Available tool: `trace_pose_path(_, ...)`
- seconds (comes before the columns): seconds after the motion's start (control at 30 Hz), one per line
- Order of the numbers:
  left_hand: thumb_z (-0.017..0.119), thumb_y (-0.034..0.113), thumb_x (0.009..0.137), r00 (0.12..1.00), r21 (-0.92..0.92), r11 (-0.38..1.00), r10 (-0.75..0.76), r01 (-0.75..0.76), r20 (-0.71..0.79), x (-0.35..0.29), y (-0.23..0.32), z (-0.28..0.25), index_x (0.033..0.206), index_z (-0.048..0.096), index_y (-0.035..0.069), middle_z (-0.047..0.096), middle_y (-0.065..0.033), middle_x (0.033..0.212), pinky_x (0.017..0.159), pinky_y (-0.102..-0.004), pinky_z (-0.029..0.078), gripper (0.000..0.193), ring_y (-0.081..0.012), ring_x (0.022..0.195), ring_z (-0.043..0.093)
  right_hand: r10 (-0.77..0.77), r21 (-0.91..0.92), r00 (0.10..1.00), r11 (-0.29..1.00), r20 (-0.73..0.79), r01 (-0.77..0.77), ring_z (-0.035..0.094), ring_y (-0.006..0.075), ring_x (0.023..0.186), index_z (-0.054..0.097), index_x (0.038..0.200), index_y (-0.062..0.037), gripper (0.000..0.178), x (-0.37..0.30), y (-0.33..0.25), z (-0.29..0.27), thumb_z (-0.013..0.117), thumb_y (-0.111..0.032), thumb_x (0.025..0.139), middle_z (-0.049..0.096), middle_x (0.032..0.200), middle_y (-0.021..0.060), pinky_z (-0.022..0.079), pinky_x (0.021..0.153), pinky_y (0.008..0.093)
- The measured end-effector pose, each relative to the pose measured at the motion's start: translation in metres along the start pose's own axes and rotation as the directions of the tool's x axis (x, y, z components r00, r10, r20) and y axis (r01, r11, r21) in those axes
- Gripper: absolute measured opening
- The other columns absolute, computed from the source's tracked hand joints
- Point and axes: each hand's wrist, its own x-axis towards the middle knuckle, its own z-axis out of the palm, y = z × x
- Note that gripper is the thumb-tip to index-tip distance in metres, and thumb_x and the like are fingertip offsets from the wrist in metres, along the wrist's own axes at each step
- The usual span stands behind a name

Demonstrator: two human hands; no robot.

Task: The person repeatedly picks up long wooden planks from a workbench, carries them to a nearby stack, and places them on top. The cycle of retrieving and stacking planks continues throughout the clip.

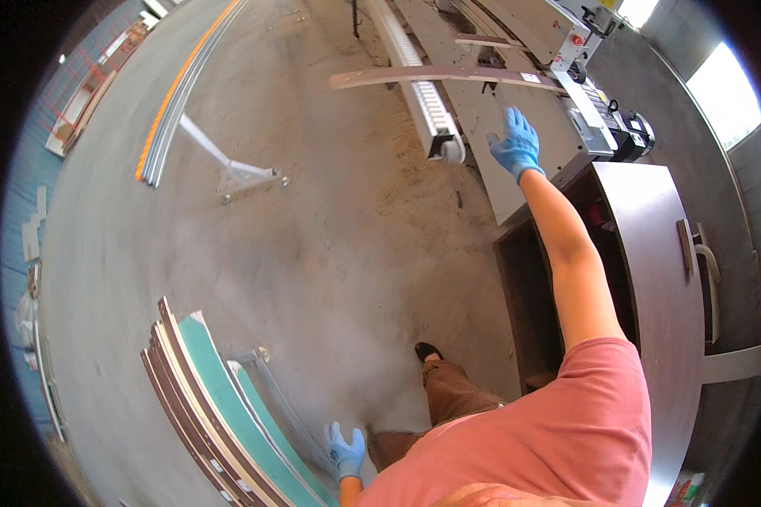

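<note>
My right hand (517, 145), in a blue glove, is stretched forward over the light side panel of a machine (537, 114). Its fingers are spread and hold nothing. Just beyond the fingertips, a long brown strip (448, 74) lies across the machine's top and its white roller rail (418, 80). Low in the picture is my left hand (345, 452), also gloved in blue, with fingers apart and nothing in it. It is nearest to a stack of long boards (203, 406) in dark brown, cream and teal.
A dark brown cabinet (651, 253) with an open front stands close on my right. Farther left, long grey and orange lengths (182, 84) rest on a metal stand (245, 169). A motor (632, 135) juts from the machine's end. My shoe (427, 350) is on the concrete floor.
</note>
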Motion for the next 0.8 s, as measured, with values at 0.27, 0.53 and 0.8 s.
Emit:
trace_pose_path(0.27, 0.075, 0.029, 0.090, 0.878, 0.163, 0.907, 0.418, -0.388, -0.234, 0.161, 0.247, -0.042, 0.148, 0.054, -0.003, 0.042, -0.0330, 0.159, 0.122, -0.0564, 0.033, 0.069, -0.0484, 0.149, 0.038, 0.726, 0.559, 0.539, 0.256, 0.427, -0.788, 0.048, 0.0411, 0.147, 0.042, 0.154, 0.0109, 0.105, 0.134, 0.090, 0.113, 0.080, -0.059, 0.086, 0.047, 0.159, 0.0291, 0.040, 0.120, 0.0456)
trace_pose_path(0.53, 0.080, 0.025, 0.085, 0.198, 0.119, 0.224, 0.961, -0.967, -0.192, 0.344, 0.707, -0.078, 0.150, 0.054, 0.001, 0.046, -0.0278, 0.158, 0.123, -0.0556, 0.033, 0.074, -0.0469, 0.149, 0.041, 0.551, 0.667, 0.392, -0.689, 0.736, -0.283, 0.039, 0.0404, 0.151, 0.024, 0.168, -0.0091, 0.106, 0.156, 0.134, 0.163, 0.076, -0.059, 0.091, 0.031, 0.169, 0.0195, 0.046, 0.113, 0.0544)
trace_pose_path(0.8, 0.081, 0.074, 0.071, 0.092, 0.338, -0.043, 0.923, -0.940, 0.374, 0.428, 0.967, 0.055, 0.167, 0.023, 0.006, 0.022, -0.0255, 0.172, 0.129, -0.0566, 0.018, 0.131, -0.0456, 0.159, 0.017, 0.425, 0.519, 0.570, -0.855, 0.703, -0.003, 0.037, 0.0374, 0.152, 0.027, 0.167, -0.0164, 0.083, 0.140, 0.113, 0.159, 0.063, -0.052, 0.102, 0.030, 0.171, 0.0145, 0.035, 0.124, 0.0547)
